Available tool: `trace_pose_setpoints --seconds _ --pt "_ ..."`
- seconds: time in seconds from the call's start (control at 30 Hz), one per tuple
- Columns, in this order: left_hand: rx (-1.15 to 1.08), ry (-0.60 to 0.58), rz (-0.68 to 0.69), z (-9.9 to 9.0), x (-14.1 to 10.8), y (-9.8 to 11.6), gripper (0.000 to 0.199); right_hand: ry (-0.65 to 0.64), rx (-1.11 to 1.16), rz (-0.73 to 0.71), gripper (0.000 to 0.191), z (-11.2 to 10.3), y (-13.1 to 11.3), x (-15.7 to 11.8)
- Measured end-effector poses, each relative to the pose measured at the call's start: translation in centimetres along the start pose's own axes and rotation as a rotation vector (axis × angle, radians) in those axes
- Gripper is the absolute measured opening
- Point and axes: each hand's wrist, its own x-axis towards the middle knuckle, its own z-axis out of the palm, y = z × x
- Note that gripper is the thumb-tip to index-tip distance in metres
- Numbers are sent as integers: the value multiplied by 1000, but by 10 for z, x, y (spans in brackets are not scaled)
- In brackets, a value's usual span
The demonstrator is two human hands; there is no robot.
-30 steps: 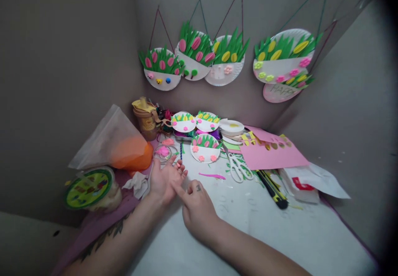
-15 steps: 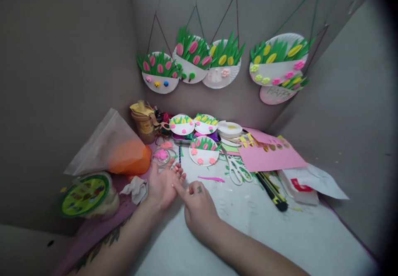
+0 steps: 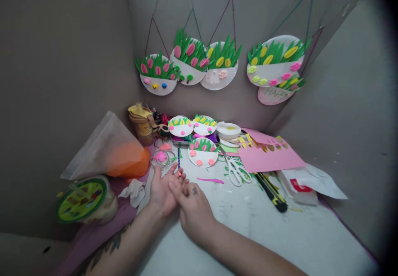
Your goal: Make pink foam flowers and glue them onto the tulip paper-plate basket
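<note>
My left hand (image 3: 162, 192) lies palm up with its thumb spread and its fingers slightly bent. A tiny pinkish bit (image 3: 180, 174) shows near its fingertips, too small to make out. My right hand (image 3: 196, 209) rests against the left fingers and palm, its thumb across them and its other fingers curled in. Whatever is between its fingers is hidden. Just beyond the hands lie a pink modelling tool (image 3: 210, 180) and a thin dark blue stick (image 3: 178, 157). A small paper-plate basket with pink flowers (image 3: 203, 157) sits farther back.
White scissors (image 3: 238, 174), a black and yellow cutter (image 3: 272, 193) and pink paper (image 3: 270, 159) lie right. At left are an orange clay bag (image 3: 127, 162), a green-lidded tub (image 3: 82, 201), crumpled tissue (image 3: 133, 192) and a brown cup (image 3: 141, 124). Decorated plates (image 3: 220, 76) hang behind.
My right hand has moved slightly left and farther over the left fingers, its thumb now lying across them. The view has shifted a little; the things on the table stay put.
</note>
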Motion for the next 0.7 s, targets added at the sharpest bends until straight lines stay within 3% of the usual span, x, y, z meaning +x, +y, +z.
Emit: trace_pose_setpoints --seconds 0.43,0.6,0.7 --pt "-9 -25 50 -1 0 1 54 -11 33 1 82 -1 0 0" --pt "-1 27 -16 5 -4 -1 52 4 49 22 81 -3 -1 1" --pt "-13 6 45 6 -4 0 53 -39 37 44 86 -4 -1 -1"
